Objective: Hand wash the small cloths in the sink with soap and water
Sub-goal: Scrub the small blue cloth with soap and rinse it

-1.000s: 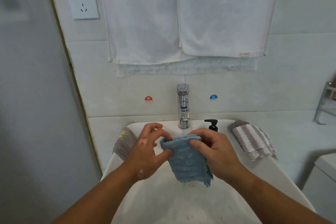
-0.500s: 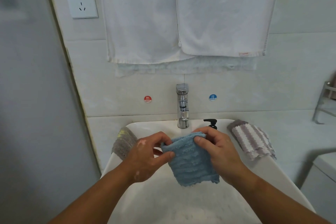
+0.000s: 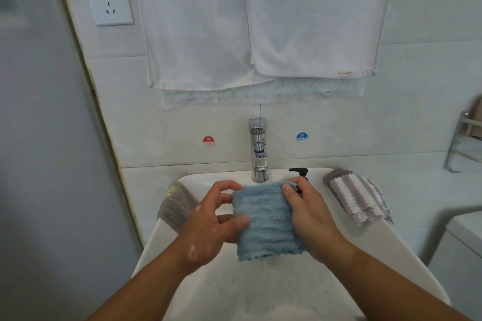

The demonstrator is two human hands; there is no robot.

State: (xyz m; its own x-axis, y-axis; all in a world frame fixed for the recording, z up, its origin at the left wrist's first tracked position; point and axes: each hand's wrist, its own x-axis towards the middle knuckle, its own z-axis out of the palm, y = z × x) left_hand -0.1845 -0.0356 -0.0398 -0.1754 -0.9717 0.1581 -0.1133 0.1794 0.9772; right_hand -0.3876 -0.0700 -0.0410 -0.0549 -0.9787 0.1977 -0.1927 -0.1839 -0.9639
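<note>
A small blue cloth (image 3: 266,221) hangs spread out above the white sink (image 3: 161,237), between both hands. My right hand (image 3: 310,219) pinches its upper right corner, thumb on the front. My left hand (image 3: 214,224) holds the cloth's left edge with the thumb on the front and the fingers behind; soap foam sits on that hand. Foamy water fills the basin below. A grey cloth with a yellow patch (image 3: 176,206) lies over the sink's left rim. A purple-and-white striped cloth (image 3: 357,198) lies on the counter to the right.
A chrome tap (image 3: 258,150) stands at the back of the sink, with a black soap pump (image 3: 300,172) beside it. White towels (image 3: 258,21) hang on the wall above. A metal rack (image 3: 461,138) stands far right, a wall socket (image 3: 109,1) upper left.
The two hands have drawn apart and spread the blue cloth from a bunched fold into a flat hanging square. The cloth has risen a little toward the tap.
</note>
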